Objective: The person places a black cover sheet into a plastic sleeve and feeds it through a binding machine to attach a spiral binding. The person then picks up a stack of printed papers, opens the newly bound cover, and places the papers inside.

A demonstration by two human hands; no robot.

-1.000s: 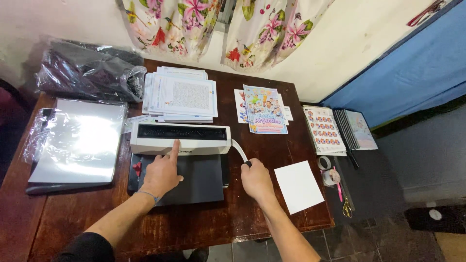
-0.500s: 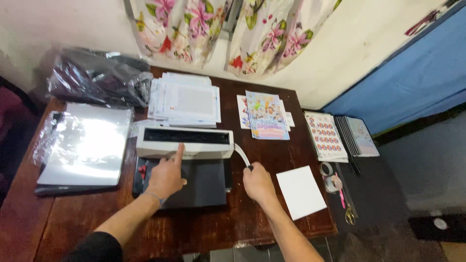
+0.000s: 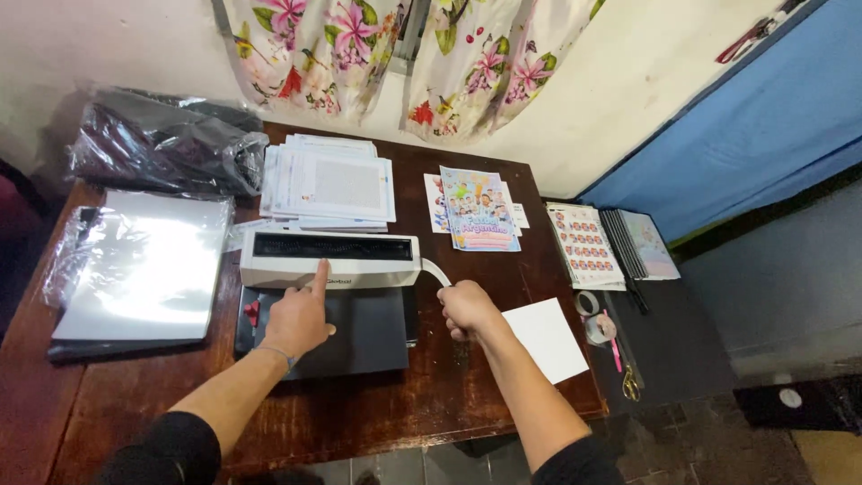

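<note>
At centre frame, a binding machine [image 3: 328, 260] sits on a dark wooden table [image 3: 377, 413]. The left hand [image 3: 296, 319] presses its casing, forefinger extended, other fingers curled; the right hand [image 3: 467, 310] is fisted around the machine's lever [image 3: 435, 271].

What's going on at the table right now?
A person is working a white binding machine on a dark wooden table. The left hand rests on the machine's black base with its forefinger on the front of the white body. The right hand is closed around the machine's lever at its right end. A white sheet lies just right of that hand, and a stack of printed pages sits behind the machine.
</note>
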